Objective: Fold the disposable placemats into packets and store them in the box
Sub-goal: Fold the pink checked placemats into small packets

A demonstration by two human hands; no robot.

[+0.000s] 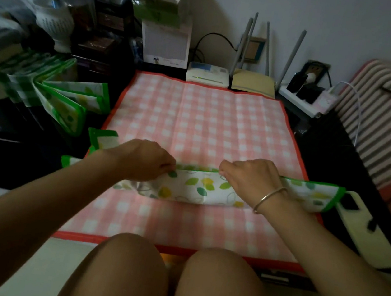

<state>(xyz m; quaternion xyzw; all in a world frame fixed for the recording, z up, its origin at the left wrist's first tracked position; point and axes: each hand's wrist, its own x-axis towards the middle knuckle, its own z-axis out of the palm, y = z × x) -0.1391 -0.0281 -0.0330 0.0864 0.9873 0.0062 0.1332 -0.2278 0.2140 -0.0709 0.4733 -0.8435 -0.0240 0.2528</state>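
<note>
1. While a seated person leans over a dark table, a leaf-print placemat [199, 185] with a green border lies as a long folded strip across the near half of a pink checked mat [205, 124] edged in red. The strip runs from 9 o'clock to 3 o'clock.
2. With fingers curled, the left hand [143, 159] pinches the strip's upper folded edge, left of its middle.
3. The right hand [247, 177], a metal bangle [268, 198] on its wrist, pinches the same edge right of the middle. The hands are apart, with a bare stretch of the fold between them.
4. At 3 o'clock the strip's green-bordered end reaches past the pink mat's red edge, just beside a white slab-shaped device [367, 232]. At 9 o'clock the other end lies rumpled past the opposite edge.
5. At 10 o'clock of the pink mat, a loose stack of folded green-bordered placemats [66, 103] fans open on the dark surface.
6. At 12 o'clock, against the wall, sits a white modem box [207, 75] showing a green light. Just beside it is a router [253, 84] with four grey antennas.
7. A desk calendar [165, 42] stands at 11 o'clock, a white power strip [302, 100] with plugs lies at 1 o'clock, and a striped cushion [387, 118] leans at 2 o'clock.
8. At 6 o'clock the person's bare knees [167, 280] meet the pink mat's near edge.
</note>
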